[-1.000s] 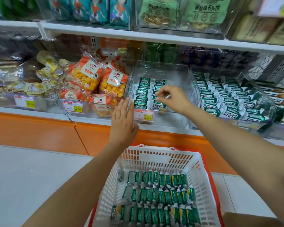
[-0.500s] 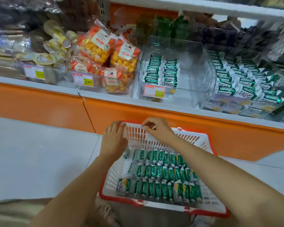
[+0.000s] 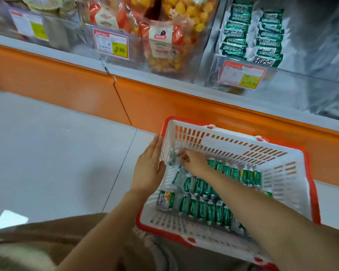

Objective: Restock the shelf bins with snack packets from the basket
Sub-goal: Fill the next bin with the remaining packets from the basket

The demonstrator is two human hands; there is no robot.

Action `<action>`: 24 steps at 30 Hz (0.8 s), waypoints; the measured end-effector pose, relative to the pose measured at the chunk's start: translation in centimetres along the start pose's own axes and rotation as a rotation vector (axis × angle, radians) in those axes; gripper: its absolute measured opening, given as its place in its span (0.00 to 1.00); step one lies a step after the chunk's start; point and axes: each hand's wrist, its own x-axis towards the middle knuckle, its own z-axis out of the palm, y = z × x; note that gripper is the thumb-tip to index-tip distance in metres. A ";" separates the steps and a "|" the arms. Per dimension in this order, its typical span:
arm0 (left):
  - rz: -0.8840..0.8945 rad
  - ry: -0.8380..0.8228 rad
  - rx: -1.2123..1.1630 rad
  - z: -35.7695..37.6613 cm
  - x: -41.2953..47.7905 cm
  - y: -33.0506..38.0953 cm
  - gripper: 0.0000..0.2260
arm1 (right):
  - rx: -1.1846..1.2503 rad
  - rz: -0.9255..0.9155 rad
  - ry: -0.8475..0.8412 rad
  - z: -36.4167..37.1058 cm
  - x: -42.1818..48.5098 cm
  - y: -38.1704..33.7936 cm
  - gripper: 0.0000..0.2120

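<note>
The white basket with a red rim (image 3: pixel 301 192) sits on the floor below the shelf and holds rows of green snack packets (image 3: pixel 204 208). My left hand (image 3: pixel 149 169) lies flat with straight fingers against the basket's left wall. Inside the basket, my right hand (image 3: pixel 194 163) reaches to the back left corner, where its curled fingers pinch a green packet (image 3: pixel 172 160); motion blur softens the grip. Above, a clear shelf bin (image 3: pixel 305 55) holds two short rows of the same green packets (image 3: pixel 268 36).
Left of the clear bin, another bin holds bags of yellow and orange snacks (image 3: pixel 164 36), with a price tag (image 3: pixel 112 44) on its front. An orange shelf base (image 3: pixel 164 106) runs behind the basket. Grey floor tiles (image 3: pixel 47 143) lie to the left, and my brown-clad knee (image 3: pixel 47 241) is below.
Both hands dropped from the shelf bin to the basket. The right hand went in to the back left corner, the left hand settled on the left wall, and the view tilted down.
</note>
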 end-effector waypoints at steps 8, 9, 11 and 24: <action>-0.021 0.008 0.008 0.1 0.1 0.1 0.30 | -0.013 0.074 -0.239 3.7 4.0 -0.4 0.20; -0.020 0.010 0.014 0.2 0.0 0.1 0.30 | -0.044 0.065 -0.249 4.0 4.3 -0.2 0.19; -0.023 0.005 0.019 0.2 -0.1 0.1 0.30 | -0.090 0.053 -0.226 4.2 4.5 0.2 0.17; -0.042 -0.017 0.059 0.1 -0.1 0.1 0.31 | -0.029 0.050 0.147 0.6 2.4 0.6 0.10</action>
